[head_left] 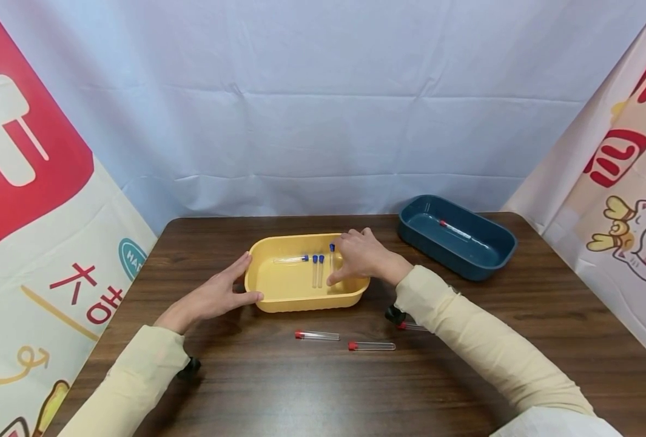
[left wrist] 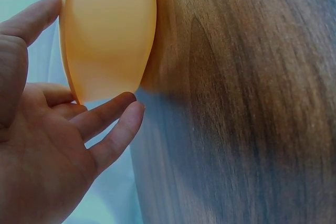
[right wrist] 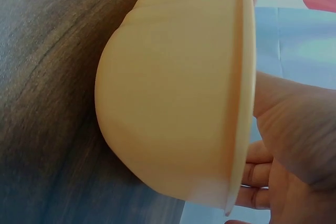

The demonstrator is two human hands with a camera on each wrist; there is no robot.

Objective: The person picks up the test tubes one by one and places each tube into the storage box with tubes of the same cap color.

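Observation:
A yellow tray (head_left: 284,303) sits on the table, holding several blue-capped test tubes (head_left: 315,273). My left hand (head_left: 213,294) rests against its left end, thumb by the front rim and fingers along the end wall; in the left wrist view the fingers (left wrist: 110,121) are fairly straight. My right hand (head_left: 363,252) reaches over the right end into the tray. Its thumb and fingers stand apart beside the rightmost blue-capped tube (head_left: 332,247). In the right wrist view the tray wall (right wrist: 173,87) hides the fingertips and tubes.
A dark blue tray (head_left: 464,267) with one red-capped tube (head_left: 456,229) stands at the back right. Two red-capped tubes (head_left: 317,335) lie in front of the yellow tray, and another (head_left: 412,326) is partly behind the right sleeve. A white cloth (head_left: 323,121) hangs behind the table.

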